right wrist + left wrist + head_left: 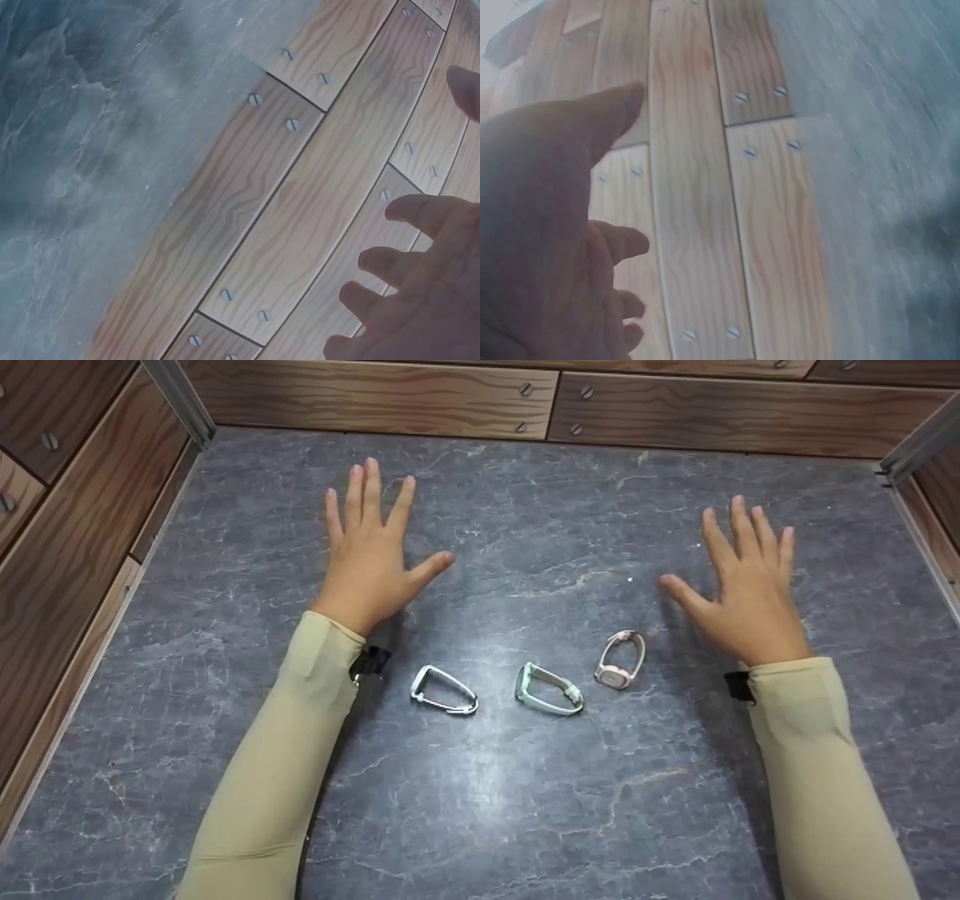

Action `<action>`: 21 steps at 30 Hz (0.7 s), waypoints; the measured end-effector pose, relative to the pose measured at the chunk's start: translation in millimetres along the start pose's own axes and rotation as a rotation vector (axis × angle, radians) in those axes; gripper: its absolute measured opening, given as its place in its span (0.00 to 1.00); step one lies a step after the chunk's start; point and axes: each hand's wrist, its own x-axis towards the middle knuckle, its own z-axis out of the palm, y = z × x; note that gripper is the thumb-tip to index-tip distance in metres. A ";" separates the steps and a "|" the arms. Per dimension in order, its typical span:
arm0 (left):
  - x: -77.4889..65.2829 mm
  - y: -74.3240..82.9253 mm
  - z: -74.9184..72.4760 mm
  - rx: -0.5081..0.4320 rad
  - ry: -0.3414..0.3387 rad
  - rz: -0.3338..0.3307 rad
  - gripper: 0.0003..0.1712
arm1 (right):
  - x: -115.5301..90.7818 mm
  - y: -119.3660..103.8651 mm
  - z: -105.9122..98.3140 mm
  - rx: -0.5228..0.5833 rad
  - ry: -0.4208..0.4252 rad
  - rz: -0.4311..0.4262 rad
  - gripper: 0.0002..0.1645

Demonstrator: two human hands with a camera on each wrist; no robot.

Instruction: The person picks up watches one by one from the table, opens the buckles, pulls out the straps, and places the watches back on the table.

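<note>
Three wristwatches with buckled straps lie on the grey marbled table in the head view. A white watch (444, 691) is on the left, a mint green watch (548, 690) in the middle, and a pale pink watch (619, 661) on the right. My left hand (369, 555) is spread with straight fingers, up and left of the white watch and apart from it. Up and right of the pink watch, my right hand (750, 585) is spread too, touching none of the watches. Both wrist views show bare fingers with nothing in them.
The marbled tabletop (480, 810) is bounded by a wood-plank back wall (375, 397) and a left side wall (90, 495). Metal corner posts (180, 401) stand at the back. Each wrist wears a small black device (371, 661) below the hand.
</note>
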 end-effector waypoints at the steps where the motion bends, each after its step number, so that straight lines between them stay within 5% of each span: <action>1: -1.8 2.5 -1.3 -0.005 -0.012 0.018 0.58 | -0.2 -1.1 -0.4 0.003 -0.001 -0.006 0.54; 6: -16.6 19.1 -10.7 -0.082 -0.118 0.140 0.51 | -0.6 -5.5 -2.3 0.020 0.001 -0.028 0.54; 14: -46.2 49.8 -12.4 -0.066 -0.435 0.436 0.18 | -0.6 -4.7 -1.8 0.040 -0.045 -0.021 0.54; 21: -50.1 48.1 4.4 -0.037 -0.522 0.450 0.08 | -1.1 -4.1 -3.6 0.059 -0.080 -0.004 0.55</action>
